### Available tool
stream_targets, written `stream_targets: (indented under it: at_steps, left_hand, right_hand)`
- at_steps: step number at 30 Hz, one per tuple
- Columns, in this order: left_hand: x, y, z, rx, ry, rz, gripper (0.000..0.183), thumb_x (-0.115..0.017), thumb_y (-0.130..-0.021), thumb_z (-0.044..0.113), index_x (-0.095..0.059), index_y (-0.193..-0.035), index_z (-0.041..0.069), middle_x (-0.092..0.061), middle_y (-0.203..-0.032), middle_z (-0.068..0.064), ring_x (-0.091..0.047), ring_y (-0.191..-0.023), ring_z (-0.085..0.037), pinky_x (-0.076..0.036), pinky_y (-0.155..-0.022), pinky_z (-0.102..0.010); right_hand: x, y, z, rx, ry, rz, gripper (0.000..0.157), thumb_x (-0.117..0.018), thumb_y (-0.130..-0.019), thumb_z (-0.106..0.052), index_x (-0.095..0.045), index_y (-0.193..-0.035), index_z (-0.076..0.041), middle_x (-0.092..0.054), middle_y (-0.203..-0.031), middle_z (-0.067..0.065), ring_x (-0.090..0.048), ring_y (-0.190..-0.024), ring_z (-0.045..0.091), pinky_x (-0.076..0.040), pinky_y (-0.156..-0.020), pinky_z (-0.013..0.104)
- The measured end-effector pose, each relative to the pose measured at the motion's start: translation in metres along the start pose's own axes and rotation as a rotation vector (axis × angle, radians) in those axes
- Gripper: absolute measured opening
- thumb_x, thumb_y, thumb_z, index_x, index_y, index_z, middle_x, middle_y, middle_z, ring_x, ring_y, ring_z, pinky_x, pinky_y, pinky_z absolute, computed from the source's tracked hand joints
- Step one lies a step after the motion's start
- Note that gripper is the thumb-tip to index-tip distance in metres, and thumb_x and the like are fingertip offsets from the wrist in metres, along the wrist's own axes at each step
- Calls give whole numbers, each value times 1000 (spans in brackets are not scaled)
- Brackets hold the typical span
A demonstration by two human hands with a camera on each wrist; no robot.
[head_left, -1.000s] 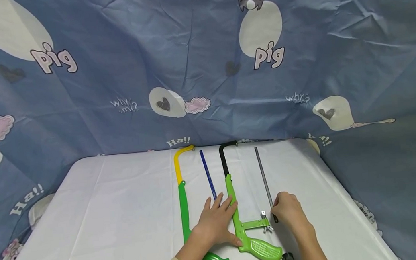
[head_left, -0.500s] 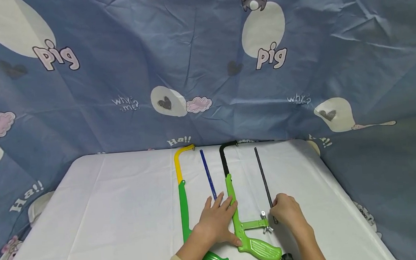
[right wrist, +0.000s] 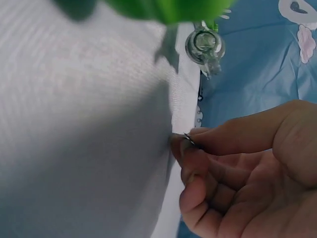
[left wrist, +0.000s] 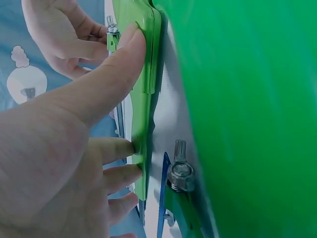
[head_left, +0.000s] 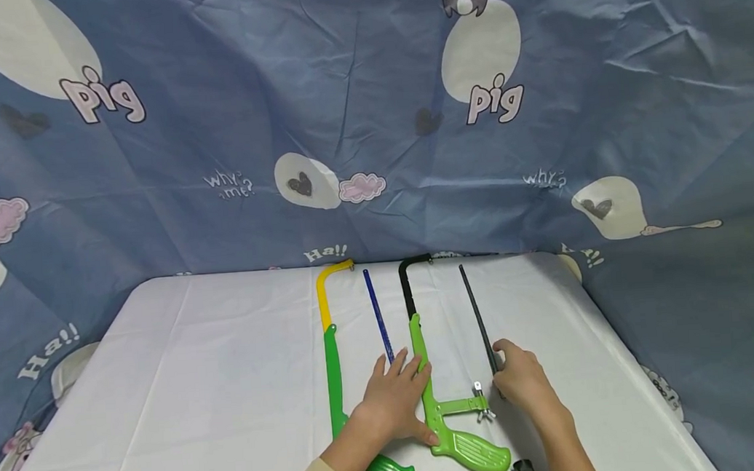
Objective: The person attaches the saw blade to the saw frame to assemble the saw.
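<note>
My left hand (head_left: 392, 406) lies with spread fingers on a lime-green hacksaw frame (head_left: 474, 451) with a black front arm. In the left wrist view its thumb and fingertips press along the frame's flat side (left wrist: 141, 109). To the right, my right hand (head_left: 525, 382) pinches the near end of a dark grey hacksaw blade (head_left: 477, 309), which points away toward the back edge. The right wrist view shows the blade tip (right wrist: 189, 139) between thumb and fingers, close over the white cloth. A wing nut (head_left: 486, 415) sits at the lime frame's crossbar, just left of that hand.
A second hacksaw frame (head_left: 334, 377), green with a yellow front arm, lies to the left, partly under my left forearm. Between the frames is a blue blade (head_left: 377, 312). The white-covered table (head_left: 197, 387) meets a blue printed curtain (head_left: 245, 128) at the back.
My right hand has shifted slightly up along the dark blade, covering its near end, with a finger now stretched forward. The blade's far tip has moved slightly left. My left hand stays put.
</note>
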State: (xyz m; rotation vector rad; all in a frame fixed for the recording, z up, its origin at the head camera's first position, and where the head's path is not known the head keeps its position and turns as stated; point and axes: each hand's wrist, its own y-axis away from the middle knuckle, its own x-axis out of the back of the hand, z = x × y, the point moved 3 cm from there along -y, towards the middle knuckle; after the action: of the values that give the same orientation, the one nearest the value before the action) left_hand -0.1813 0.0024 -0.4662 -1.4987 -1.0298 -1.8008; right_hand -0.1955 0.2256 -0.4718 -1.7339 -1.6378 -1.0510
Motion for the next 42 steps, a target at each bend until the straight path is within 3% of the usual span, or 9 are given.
stream_targets:
  at_steps: [3,15,29,42]
  left_hand:
    - [1,1,0,2,3,-4,116,-75,-61,79,-37,-155,22,-33,-163,-1,-25,-153,-28,-26,-121,-54]
    - [1,3,-2,-2,32,-3,114,-76,-62,77,-37,-155,22,-31,-163,-1,-24,-153,-28,-25,-122,-54]
    - [1,3,-3,2,67,-8,115,-77,-61,75,-37,-154,21,-32,-163,-2,-27,-152,-28,-27,-121,-56]
    - [-1,2,-4,3,69,-12,115,-77,-61,76,-37,-154,22,-32,-163,-1,-28,-152,-27,-27,-121,-56]
  right_hand:
    - [2,-1,-2,39,-24,9,59,-50,-75,10,-56,-133,5,-62,-74,8,-53,-60,19,-41,-51,29]
    - [4,-4,-9,124,-67,64,48,-56,-84,6,-60,-132,2,-64,-79,7,-52,-65,14,-42,-56,26]
    - [-6,-7,-20,181,-175,-7,47,-57,-89,8,-58,-136,-1,-64,-85,8,-53,-69,14,-44,-55,25]
    - [-10,-9,-21,157,-211,-60,48,-58,-92,6,-55,-139,0,-62,-90,9,-54,-71,16,-45,-57,26]
